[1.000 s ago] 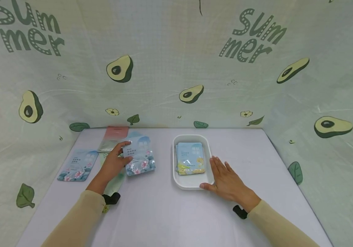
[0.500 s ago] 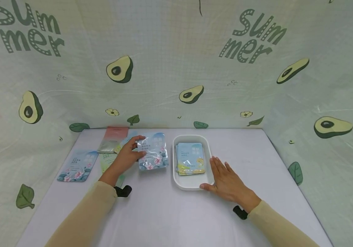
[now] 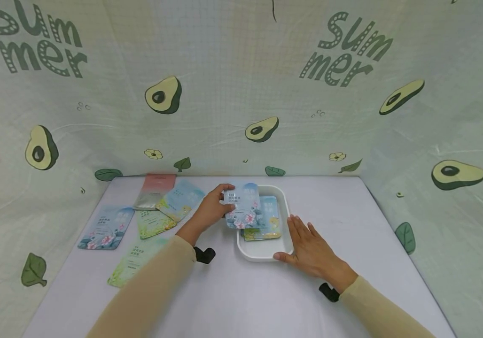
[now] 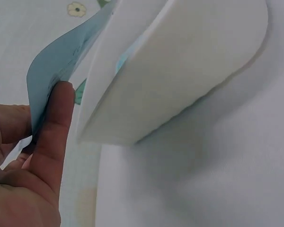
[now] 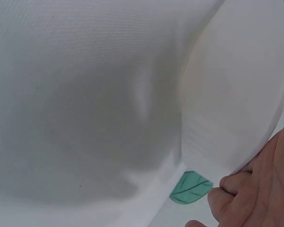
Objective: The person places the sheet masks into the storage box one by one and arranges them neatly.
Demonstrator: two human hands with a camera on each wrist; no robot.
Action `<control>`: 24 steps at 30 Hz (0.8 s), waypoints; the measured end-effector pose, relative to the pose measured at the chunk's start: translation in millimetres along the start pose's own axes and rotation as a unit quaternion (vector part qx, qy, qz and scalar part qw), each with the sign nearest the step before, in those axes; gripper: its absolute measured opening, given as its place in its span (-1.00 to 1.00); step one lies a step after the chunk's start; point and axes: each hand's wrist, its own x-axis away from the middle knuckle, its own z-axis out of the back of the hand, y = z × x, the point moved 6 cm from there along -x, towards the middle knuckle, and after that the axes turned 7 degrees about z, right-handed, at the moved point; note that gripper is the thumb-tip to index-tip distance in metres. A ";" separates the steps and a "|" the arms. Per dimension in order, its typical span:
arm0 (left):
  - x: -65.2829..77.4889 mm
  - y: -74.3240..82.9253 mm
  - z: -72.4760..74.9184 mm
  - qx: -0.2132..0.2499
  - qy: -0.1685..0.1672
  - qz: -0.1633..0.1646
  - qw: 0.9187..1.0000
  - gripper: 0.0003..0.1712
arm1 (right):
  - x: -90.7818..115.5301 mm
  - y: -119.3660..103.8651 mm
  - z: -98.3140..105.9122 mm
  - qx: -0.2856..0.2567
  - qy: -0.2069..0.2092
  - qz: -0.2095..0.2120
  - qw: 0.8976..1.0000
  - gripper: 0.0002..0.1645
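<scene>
My left hand (image 3: 212, 206) pinches a blue face mask sachet with pink flowers (image 3: 245, 209) by its left edge, over the left side of a white tray (image 3: 262, 252). In the left wrist view the blue sachet (image 4: 54, 68) stands between thumb and fingers beside the tray wall (image 4: 180, 71). Blue and yellow sachets (image 3: 272, 223) lie stacked in the tray, partly covered by the held one. My right hand (image 3: 313, 246) rests with straight fingers against the tray's right side; the right wrist view shows its fingers (image 5: 241, 189) at the tray wall (image 5: 232, 94).
Left on the white table (image 3: 351, 216) lie several more sachets: a blue flowered one (image 3: 107, 228), a red and silver one (image 3: 155, 190), a blue and yellow one (image 3: 181, 199), a green one (image 3: 152, 223) and a pale green one (image 3: 133, 263) partly under the left forearm. Printed cloth (image 3: 216, 84) hangs behind.
My left hand has carried the flowered sachet rightward from the group on the left to over the tray, uncovering the sachets beneath. The right hand and tray have stayed put.
</scene>
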 end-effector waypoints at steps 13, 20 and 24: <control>-16.4 12.3 -46.9 -0.090 -0.006 0.016 0.996 -0.36 | 0.4 1.7 -3.1 0.002 0.008 0.003 1.000 0.38; -16.6 16.6 -54.9 -0.113 -0.012 0.007 0.993 -0.39 | 0.5 0.7 -1.4 0.004 0.011 0.002 1.000 0.37; -18.7 16.2 -59.4 -0.125 -0.017 0.003 0.992 -0.40 | 0.3 0.3 -1.0 0.004 0.012 0.003 1.000 0.37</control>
